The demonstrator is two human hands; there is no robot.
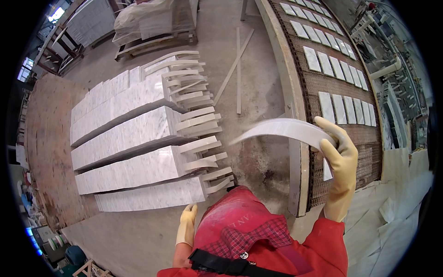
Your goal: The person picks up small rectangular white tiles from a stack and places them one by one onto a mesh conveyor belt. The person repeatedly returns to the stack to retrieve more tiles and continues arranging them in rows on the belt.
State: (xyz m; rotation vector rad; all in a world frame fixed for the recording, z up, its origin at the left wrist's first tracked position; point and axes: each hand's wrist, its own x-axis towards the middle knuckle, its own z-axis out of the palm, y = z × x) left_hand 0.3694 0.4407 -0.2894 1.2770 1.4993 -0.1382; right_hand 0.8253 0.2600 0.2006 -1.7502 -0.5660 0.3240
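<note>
Strip arcs, probably because the right grip clamps just one end; left grip, state unclear, sits near tiles.

Left hand and right hand, yours, gloved: two. Curved white strip in your right hand: one. Rows of stacked marbled tiles, to your left: at least four. Loose strips, crossed on the floor: two. Mesh belt, right: one; its three nearest full rows of white tiles: six each. Single tile, nearest, partly hidden: one. Wrapped stack, far: one.
</note>
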